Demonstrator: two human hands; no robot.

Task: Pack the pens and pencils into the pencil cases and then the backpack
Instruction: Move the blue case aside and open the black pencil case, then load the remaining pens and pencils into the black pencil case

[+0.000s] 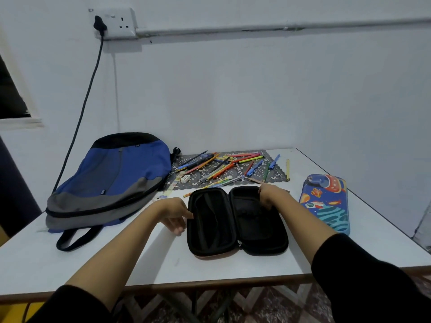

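Note:
A black pencil case [236,221] lies spread open and flat in the middle of the table, both halves empty. My left hand [175,214] touches its left rim with relaxed fingers. My right hand [268,198] holds the far edge of its right half, fingers curled over the rim. Several pens and pencils [231,165] lie scattered behind the case on a patterned mat [275,178]. A blue cartoon-printed pencil case [326,201] lies closed at the right. The blue and grey backpack [112,180] lies flat at the left.
A white eraser [185,179] and a ruler [173,185] lie beside the backpack. The white table [116,257] stands against a wall; its near edge runs below my arms. A black cable [81,108] hangs from a wall socket behind the backpack.

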